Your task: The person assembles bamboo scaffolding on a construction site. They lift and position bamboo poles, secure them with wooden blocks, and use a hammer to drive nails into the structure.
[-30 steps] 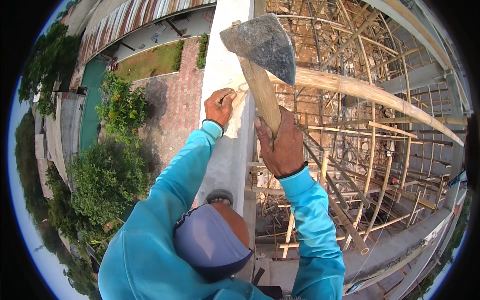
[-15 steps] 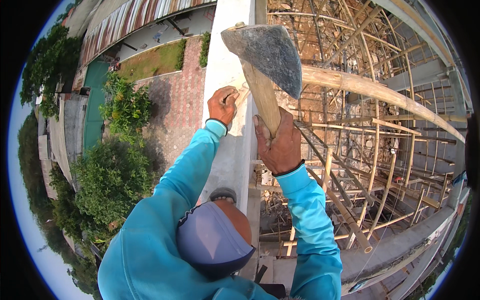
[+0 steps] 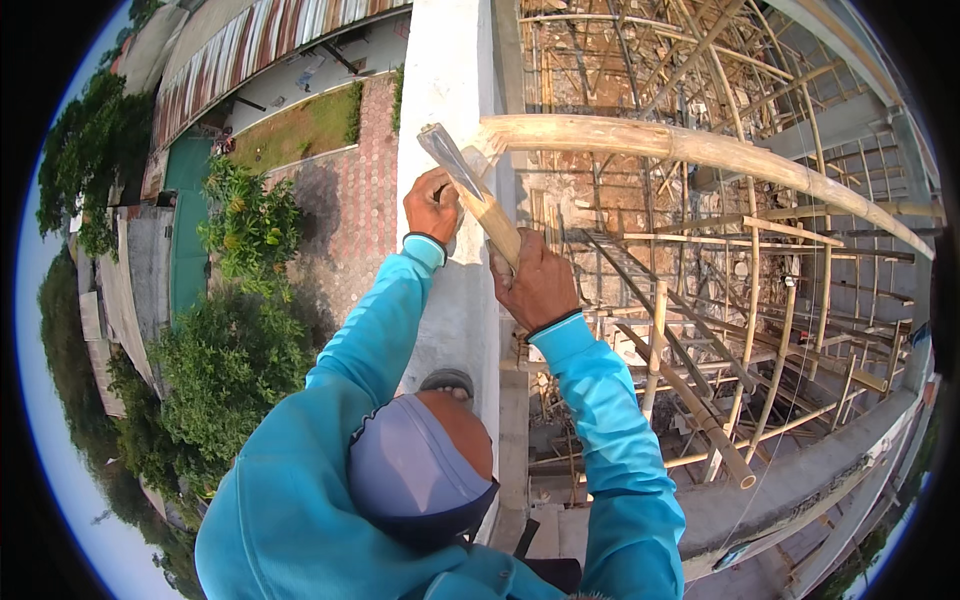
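Note:
My right hand [image 3: 540,284] is closed round the wooden handle of a hatchet [image 3: 492,222]. Its grey metal head is seen nearly edge-on, slanting up and to the left close above my left hand [image 3: 432,208]. That hand has curled fingers and rests over the pale concrete wall top [image 3: 440,310]. What it pinches, if anything, is hidden behind the fingers and hatchet. Just beyond the hatchet lies the pale, splintered end of a thick bamboo pole [image 3: 590,134], which reaches across to the right.
Bamboo scaffolding [image 3: 750,330] and reddish rubble lie far below on the right. Left of the wall, a paved yard [image 3: 350,190], green trees [image 3: 220,370] and a corrugated roof [image 3: 260,55] sit well below. My foot [image 3: 448,383] stands on the wall top.
The hatchet has swung down and left toward the bamboo's end, its head turning from broadside to edge-on. My right hand has moved slightly left; my left hand has barely shifted.

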A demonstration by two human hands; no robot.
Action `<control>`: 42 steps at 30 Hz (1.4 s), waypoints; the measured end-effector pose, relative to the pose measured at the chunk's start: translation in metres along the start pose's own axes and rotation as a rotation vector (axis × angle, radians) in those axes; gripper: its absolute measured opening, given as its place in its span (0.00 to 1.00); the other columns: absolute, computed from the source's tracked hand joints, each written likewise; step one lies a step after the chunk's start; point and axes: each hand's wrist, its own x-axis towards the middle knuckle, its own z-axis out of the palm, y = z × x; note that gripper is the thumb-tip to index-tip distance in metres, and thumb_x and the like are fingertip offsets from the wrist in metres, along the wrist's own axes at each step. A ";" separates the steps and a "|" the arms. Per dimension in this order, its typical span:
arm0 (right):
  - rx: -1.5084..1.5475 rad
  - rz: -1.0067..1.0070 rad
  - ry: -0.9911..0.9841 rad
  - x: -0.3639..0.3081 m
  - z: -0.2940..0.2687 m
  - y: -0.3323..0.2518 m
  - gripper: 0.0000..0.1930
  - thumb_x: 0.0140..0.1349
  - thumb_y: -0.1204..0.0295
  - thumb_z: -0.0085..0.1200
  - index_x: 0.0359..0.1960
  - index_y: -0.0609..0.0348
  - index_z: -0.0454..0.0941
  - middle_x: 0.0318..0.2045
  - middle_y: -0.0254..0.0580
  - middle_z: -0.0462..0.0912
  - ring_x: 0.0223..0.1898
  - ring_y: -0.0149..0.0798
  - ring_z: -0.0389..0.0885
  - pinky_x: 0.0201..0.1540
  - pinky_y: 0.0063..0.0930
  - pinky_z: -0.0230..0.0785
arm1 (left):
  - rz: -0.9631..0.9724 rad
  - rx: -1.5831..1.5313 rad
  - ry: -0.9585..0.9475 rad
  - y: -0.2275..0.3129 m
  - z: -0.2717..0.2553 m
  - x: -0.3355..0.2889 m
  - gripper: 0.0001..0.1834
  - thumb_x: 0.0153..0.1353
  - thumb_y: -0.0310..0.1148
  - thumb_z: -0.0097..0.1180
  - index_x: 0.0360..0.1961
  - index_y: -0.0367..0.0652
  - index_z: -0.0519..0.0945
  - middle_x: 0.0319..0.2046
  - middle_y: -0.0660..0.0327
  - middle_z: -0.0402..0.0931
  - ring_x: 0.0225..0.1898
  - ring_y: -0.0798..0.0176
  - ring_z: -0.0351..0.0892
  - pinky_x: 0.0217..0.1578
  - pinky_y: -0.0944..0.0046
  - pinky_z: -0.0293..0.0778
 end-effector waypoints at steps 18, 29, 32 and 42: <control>0.215 0.918 -0.133 -0.321 -0.018 0.029 0.26 0.56 0.66 0.70 0.49 0.68 0.71 0.32 0.65 0.84 0.37 0.65 0.85 0.39 0.49 0.78 | 0.511 0.343 -0.543 0.048 -0.085 -0.159 0.20 0.53 0.30 0.73 0.46 0.43 0.81 0.48 0.55 0.79 0.51 0.52 0.76 0.52 0.53 0.72; 0.471 1.265 -0.357 -0.438 0.029 -0.042 0.31 0.49 0.66 0.75 0.50 0.67 0.71 0.33 0.51 0.87 0.38 0.49 0.88 0.44 0.40 0.80 | 0.778 -0.089 -2.008 0.073 -0.065 -0.303 0.07 0.50 0.35 0.67 0.27 0.48 0.81 0.31 0.64 0.74 0.38 0.59 0.77 0.42 0.56 0.72; 0.528 1.293 -0.396 -0.479 0.046 -0.073 0.30 0.50 0.67 0.75 0.49 0.66 0.70 0.35 0.50 0.87 0.39 0.49 0.88 0.45 0.42 0.80 | 0.749 -0.069 -1.916 0.072 -0.071 -0.303 0.07 0.52 0.34 0.66 0.29 0.47 0.80 0.30 0.64 0.74 0.36 0.58 0.77 0.40 0.56 0.72; 0.494 1.495 -0.127 -0.489 0.091 -0.117 0.28 0.53 0.66 0.75 0.47 0.66 0.70 0.31 0.50 0.86 0.32 0.45 0.88 0.37 0.38 0.80 | 0.601 0.025 -1.815 0.089 -0.080 -0.293 0.07 0.55 0.34 0.65 0.34 0.47 0.80 0.32 0.62 0.76 0.39 0.56 0.80 0.41 0.54 0.75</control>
